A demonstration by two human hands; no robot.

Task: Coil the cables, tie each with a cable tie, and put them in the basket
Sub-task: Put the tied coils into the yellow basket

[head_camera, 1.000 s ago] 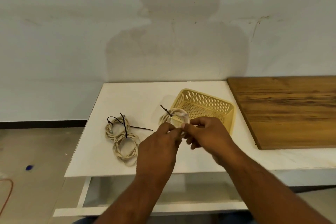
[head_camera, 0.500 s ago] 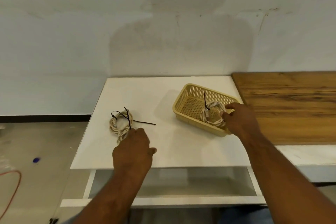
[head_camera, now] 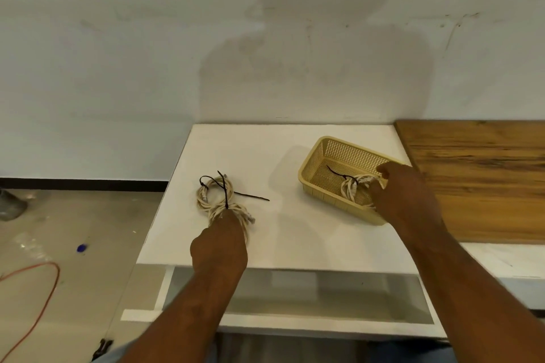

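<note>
A tied cream cable coil (head_camera: 352, 186) with a black cable tie lies inside the yellow mesh basket (head_camera: 333, 153). My right hand (head_camera: 404, 194) reaches into the basket and its fingers still hold that coil at its right side. Two more tied cream coils lie on the white table at the left: a far coil (head_camera: 211, 190) and a near coil (head_camera: 236, 214). My left hand (head_camera: 219, 244) covers the near coil's front part and grips it. A loose black cable tie end (head_camera: 252, 196) points right from them.
The white table (head_camera: 280, 233) stands against the wall, with an open shelf below its front edge. A brown wooden board (head_camera: 486, 174) lies to the right of the basket. An orange cord (head_camera: 38, 298) and a blue scrap lie on the floor at the left.
My right hand carried the tied coil from in front of me into the basket and lowered it. My left hand let go of it and moved left onto the near coil.
</note>
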